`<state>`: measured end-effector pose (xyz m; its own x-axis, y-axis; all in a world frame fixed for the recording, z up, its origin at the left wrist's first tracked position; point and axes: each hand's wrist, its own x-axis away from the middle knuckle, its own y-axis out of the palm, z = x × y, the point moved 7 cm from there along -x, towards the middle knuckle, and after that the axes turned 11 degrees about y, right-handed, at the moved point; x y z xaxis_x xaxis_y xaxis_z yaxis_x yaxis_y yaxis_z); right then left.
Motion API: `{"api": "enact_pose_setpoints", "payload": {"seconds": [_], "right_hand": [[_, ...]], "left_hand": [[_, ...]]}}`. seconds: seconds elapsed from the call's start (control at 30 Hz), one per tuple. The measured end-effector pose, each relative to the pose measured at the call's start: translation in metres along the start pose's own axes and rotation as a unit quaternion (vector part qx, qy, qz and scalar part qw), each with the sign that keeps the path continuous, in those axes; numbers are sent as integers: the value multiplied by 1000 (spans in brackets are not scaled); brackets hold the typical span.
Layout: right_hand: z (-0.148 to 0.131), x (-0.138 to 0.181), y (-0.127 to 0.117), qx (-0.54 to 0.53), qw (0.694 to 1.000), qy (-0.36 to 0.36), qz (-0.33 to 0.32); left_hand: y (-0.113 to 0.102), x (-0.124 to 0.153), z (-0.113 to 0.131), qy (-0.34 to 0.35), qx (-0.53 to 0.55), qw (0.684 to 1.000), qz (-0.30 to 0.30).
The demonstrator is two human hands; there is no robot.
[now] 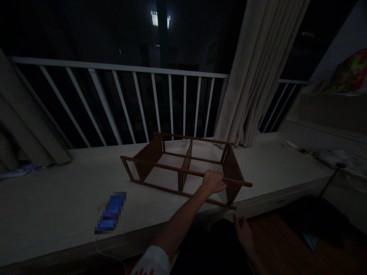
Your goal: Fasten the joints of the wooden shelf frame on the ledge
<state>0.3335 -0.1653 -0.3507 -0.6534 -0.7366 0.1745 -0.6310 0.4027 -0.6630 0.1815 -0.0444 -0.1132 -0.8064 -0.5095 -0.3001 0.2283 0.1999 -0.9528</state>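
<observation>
A brown wooden shelf frame [160, 166] lies on its side on the pale window ledge, its panels and a middle divider standing between long rails. My left hand [213, 181] is wrapped around the frame's upper near rail, close to its right end. Below the frame's near right corner is my right hand [243, 231], low beside my dark-clothed lap. Its fingers are loosely bent with a gap between them, and I see nothing in it; it does not appear to touch the frame. Dim light hides finer detail.
A blurred blue-screened phone [111, 212] lies on the ledge [65, 191] at left, with a white cable [107, 255] hanging down. Behind are a white railing [137, 69] and beige curtains [246, 76]. Dark cloth [309, 217] lies on the floor at right.
</observation>
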Motion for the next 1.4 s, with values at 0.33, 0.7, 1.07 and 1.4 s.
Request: {"api": "enact_pose_setpoints", "payload": {"seconds": [0.33,0.7,1.07,1.4], "right_hand": [[-36,-21,-5,-78,996,2,54],[-79,-20,-30,-105,989,-63,89],[-97,-34,-23,33,992,-113,54],[-101,-44,-19,161,974,-159,1]], "left_hand": [[-6,1,1,-4,10,999,46],[-44,52,1,-9,213,948,235],[58,195,-135,-378,277,795,386],[86,167,-140,-330,429,811,224]]}}
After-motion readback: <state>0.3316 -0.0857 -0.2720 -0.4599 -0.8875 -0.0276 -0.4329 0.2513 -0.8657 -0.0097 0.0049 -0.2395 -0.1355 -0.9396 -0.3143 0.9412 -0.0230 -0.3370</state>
